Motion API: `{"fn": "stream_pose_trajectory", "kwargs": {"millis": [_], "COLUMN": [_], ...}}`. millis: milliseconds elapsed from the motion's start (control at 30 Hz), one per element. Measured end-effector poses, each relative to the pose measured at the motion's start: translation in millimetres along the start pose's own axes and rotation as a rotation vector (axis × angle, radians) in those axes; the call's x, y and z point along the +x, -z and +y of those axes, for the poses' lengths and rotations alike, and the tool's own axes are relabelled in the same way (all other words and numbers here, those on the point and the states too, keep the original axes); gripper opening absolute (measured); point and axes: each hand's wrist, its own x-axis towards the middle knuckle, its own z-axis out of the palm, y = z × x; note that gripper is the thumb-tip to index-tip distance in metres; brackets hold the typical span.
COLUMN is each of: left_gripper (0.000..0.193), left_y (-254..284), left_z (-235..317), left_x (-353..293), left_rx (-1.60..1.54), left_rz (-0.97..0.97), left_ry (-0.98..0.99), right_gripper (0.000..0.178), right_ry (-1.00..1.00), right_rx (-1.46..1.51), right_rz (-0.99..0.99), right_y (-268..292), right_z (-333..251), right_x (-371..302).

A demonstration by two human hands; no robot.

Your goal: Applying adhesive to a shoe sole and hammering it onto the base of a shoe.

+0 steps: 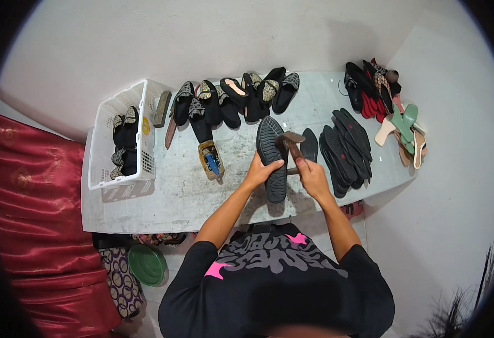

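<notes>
My left hand is closed around a black shoe, its ridged sole turned up. The thumb lies across the sole's middle. In my right hand is a hammer, gripped by the handle, with its head over the right edge of the sole. Whether the head touches the sole I cannot tell. Just right of the hammer lies a dark sole, partly hidden. A short bar shows between the shoe and my right hand; what it belongs to is hidden.
Black soles are piled to the right. Finished-looking black shoes line the wall. At left stands a white basket with shoes; a glue tray holds a blue-handled brush. Colored soles and uppers heap at far right on the table.
</notes>
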Motion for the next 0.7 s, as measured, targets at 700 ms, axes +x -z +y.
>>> {"fn": "stream_pose_trajectory", "kwargs": {"millis": [700], "left_gripper": [0.059], "left_y": [-3.2], "left_z": [7.9], "left_x": [-2.8], "left_rx": [-0.017], "left_rz": [-0.001], "left_ry": [0.03], "right_gripper": [0.057], "right_ry": [0.174], "right_rx": [0.548], "right_rz": [0.076], "right_y": [7.1], "right_z": [-17.9], "right_x": [-35.2]}}
